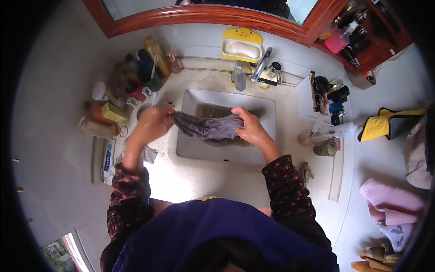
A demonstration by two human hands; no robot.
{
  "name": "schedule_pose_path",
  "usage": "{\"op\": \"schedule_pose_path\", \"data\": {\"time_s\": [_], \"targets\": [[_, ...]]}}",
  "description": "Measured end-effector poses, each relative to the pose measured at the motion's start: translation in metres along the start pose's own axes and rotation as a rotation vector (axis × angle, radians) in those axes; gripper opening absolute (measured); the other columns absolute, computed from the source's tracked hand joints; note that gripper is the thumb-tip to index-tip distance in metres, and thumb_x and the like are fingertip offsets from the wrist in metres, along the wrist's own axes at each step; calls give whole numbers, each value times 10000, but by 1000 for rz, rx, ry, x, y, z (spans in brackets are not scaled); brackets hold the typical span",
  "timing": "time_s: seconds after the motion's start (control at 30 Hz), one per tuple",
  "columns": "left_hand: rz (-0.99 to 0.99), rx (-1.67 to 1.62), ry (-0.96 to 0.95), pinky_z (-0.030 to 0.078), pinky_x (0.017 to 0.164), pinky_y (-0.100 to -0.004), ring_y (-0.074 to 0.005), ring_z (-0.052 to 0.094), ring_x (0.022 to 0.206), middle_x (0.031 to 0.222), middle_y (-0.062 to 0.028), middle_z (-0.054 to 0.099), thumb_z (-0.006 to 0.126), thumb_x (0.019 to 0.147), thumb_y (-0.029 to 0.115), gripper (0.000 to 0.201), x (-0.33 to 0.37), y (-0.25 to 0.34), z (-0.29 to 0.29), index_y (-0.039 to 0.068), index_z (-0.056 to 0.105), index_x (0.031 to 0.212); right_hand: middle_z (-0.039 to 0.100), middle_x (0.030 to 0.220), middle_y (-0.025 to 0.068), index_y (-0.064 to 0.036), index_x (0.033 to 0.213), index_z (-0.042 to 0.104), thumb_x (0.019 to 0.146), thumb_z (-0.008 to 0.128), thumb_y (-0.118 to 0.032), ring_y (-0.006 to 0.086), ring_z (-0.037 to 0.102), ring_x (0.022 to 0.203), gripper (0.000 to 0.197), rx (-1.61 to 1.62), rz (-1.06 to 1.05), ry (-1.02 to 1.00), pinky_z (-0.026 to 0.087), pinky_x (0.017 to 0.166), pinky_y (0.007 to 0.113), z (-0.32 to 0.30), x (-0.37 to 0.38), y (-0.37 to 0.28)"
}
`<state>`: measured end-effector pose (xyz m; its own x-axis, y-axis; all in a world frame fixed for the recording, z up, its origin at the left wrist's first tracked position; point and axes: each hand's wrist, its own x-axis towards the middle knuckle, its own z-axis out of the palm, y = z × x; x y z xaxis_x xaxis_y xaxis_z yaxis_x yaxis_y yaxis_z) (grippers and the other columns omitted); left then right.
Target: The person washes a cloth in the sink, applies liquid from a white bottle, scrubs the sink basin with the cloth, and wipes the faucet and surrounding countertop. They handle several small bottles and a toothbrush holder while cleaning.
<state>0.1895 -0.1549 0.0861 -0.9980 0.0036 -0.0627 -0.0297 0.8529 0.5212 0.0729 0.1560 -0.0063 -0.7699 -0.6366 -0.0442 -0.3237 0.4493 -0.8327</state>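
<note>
A wet, crumpled grey cloth (pixel 207 128) stretches sideways over the white sink (pixel 199 153). My left hand (pixel 154 121) is closed on its left end, just past the basin's left rim. At the other end, my right hand (pixel 252 130) pinches the cloth above the right part of the basin. Brownish water (pixel 213 110) shows in the sink behind the cloth, which hides much of the basin floor. The chrome faucet (pixel 262 65) stands behind the sink, apart from both hands.
A yellow duck-shaped soap box (pixel 242 32) is at the back wall. Bottles and cups crowd the left counter, near a yellow box (pixel 114 112). On the right stand a white organizer (pixel 306 99) and a clear bottle (pixel 337 130). A small grey rag (pixel 306 173) lies near the right sleeve.
</note>
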Motion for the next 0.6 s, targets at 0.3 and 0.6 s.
{"op": "schedule_pose_path", "data": {"time_s": [0.3, 0.6], "targets": [[101, -1168, -265, 443, 1017, -370, -269, 415, 1328, 1421, -133, 475, 885, 705, 217, 962, 23, 29, 186, 77, 345, 1489, 635, 915, 40, -48, 1352, 439, 827, 593, 68, 108, 592, 871, 560, 471, -86, -136, 476, 791, 261, -50, -11, -119], [-240, -1530, -473, 468, 973, -362, -214, 576, 1153, 1276, -93, 605, 818, 783, 241, 673, 2, 38, 182, 35, 518, 1349, 669, 1051, 134, 12, 1404, 379, 840, 601, 94, 149, 636, 949, 612, 591, -213, 197, 490, 860, 260, -61, 10, -179]]}}
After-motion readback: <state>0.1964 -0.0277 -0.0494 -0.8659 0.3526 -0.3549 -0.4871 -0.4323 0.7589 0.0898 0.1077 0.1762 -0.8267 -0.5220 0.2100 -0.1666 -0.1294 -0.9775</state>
